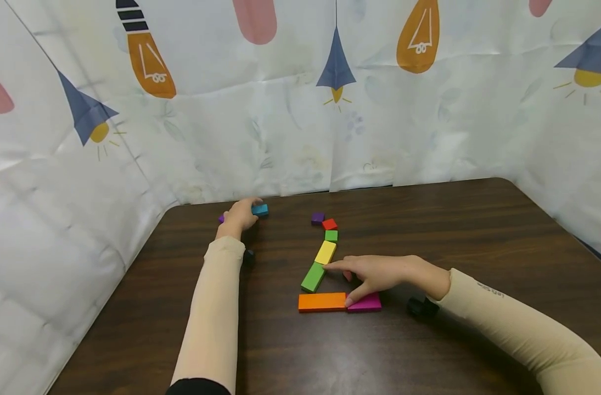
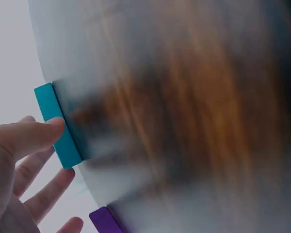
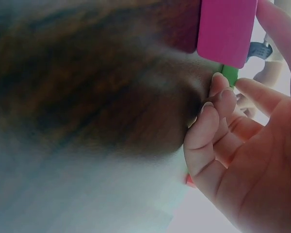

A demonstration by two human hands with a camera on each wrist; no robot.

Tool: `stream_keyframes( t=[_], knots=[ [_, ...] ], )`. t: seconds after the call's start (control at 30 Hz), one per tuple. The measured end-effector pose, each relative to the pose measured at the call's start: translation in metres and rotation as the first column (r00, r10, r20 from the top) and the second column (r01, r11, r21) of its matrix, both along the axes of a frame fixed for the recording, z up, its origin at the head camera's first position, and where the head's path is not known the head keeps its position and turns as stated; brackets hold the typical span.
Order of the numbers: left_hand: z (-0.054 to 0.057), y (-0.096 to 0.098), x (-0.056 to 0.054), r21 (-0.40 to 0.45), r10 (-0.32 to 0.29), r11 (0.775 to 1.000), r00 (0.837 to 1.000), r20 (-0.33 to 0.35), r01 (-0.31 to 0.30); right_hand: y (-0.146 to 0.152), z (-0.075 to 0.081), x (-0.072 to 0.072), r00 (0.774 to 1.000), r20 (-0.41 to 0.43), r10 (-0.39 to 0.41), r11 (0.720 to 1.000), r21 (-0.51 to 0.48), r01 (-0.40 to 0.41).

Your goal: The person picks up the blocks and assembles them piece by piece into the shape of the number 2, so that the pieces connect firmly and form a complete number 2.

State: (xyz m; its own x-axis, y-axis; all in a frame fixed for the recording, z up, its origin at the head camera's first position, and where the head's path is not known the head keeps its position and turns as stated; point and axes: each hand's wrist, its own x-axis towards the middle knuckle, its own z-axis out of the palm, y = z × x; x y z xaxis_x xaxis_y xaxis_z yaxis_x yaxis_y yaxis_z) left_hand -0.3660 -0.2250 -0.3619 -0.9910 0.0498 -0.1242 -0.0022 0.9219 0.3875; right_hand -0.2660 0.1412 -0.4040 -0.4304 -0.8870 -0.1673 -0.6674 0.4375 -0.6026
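Observation:
At the table's far left, my left hand (image 1: 241, 215) pinches a blue block (image 1: 260, 210); the left wrist view has the thumb across the blue block (image 2: 49, 104) and fingers behind it. A purple block (image 2: 105, 221) lies beside that hand. My right hand (image 1: 379, 271) rests near the table's middle. Its thumb touches the seam where an orange block (image 1: 322, 302) meets a magenta block (image 1: 368, 303). The extended index fingertip is where a long green block (image 1: 312, 277) meets a yellow block (image 1: 326, 252); the other fingers curl inward in the right wrist view.
Beyond the yellow block, a small green block (image 1: 331, 236), a red block (image 1: 330, 224) and a dark purple block (image 1: 318, 218) continue the curved row. The dark wooden table (image 1: 453, 230) backs onto a white patterned curtain (image 1: 290, 137).

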Motion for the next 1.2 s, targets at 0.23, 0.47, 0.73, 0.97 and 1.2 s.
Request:
stream_keyframes(
  t=[0.23,0.47,0.73,0.97,1.2],
  knots=[
    [0.002,0.004,0.005,0.014,-0.026,1.0,0.999,-0.028,0.026,-0.001,-0.009,-0.004,0.999,0.008,-0.044,0.998,0.039,0.044],
    [0.006,0.002,0.008,-0.006,-0.035,0.999,0.998,-0.045,0.035,-0.004,0.007,0.005,1.0,0.001,-0.007,1.0,0.018,0.007],
    [0.013,0.003,0.013,-0.031,-0.076,0.997,0.993,-0.092,0.073,-0.005,0.027,0.016,1.0,0.001,-0.014,1.0,0.021,0.014],
    [0.013,0.007,0.019,-0.072,-0.129,0.99,0.983,-0.13,0.121,-0.011,0.035,0.024,0.997,0.005,-0.077,0.994,0.083,0.077],
    [0.015,0.016,0.026,-0.092,-0.172,0.983,0.974,-0.149,0.16,-0.006,0.018,0.013,0.999,-0.027,-0.018,1.0,0.025,0.018]
  ],
)
